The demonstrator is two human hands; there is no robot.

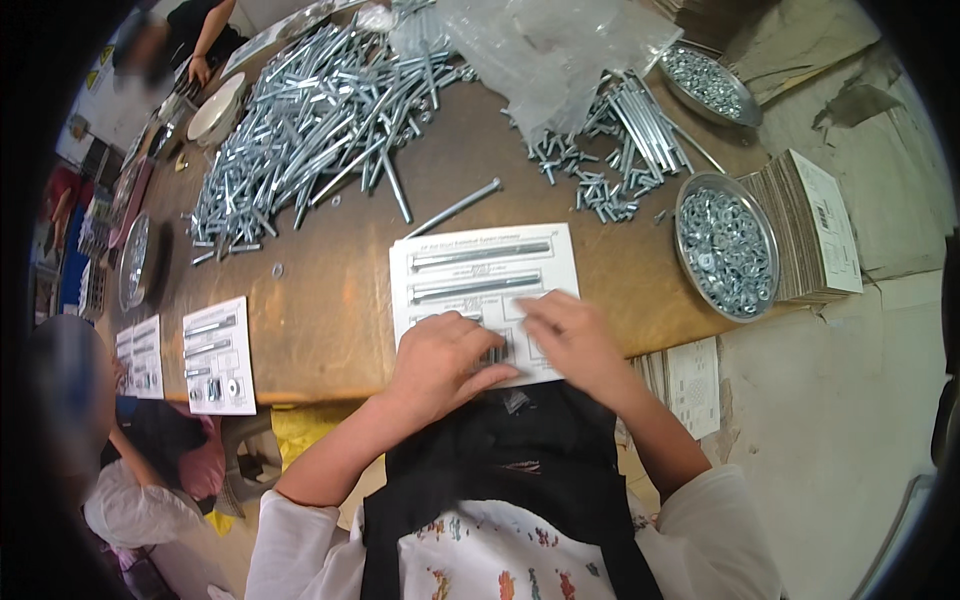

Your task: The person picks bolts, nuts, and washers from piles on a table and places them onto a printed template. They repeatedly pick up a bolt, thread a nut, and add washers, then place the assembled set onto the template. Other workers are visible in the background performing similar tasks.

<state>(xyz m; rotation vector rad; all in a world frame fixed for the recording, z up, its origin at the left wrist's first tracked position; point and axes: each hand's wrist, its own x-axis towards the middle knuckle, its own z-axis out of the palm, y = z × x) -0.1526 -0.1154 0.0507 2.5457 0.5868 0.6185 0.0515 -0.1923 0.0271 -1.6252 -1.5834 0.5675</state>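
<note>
A white printed card (484,236) lies in front of me at the table's near edge. Two long silver bolts, an upper bolt (482,256) and a lower bolt (475,288), lie across its upper half. My left hand (440,360) rests on the card's lower left with its fingers curled and thumb bent inward. Small metal pieces (493,352) show between that thumb and the fingers; their exact kind is partly hidden. Over the card's right side is my right hand (570,335), its fingertips bent down and smeared by motion, so what they hold cannot be seen.
A big heap of bolts (310,130) fills the far left. One loose bolt (455,207) lies beyond the card. To the right stand a bowl of washers and nuts (728,250) and stacked cards (815,225). Clear plastic bags (560,50) lie behind. Filled cards (218,355) and co-workers are left.
</note>
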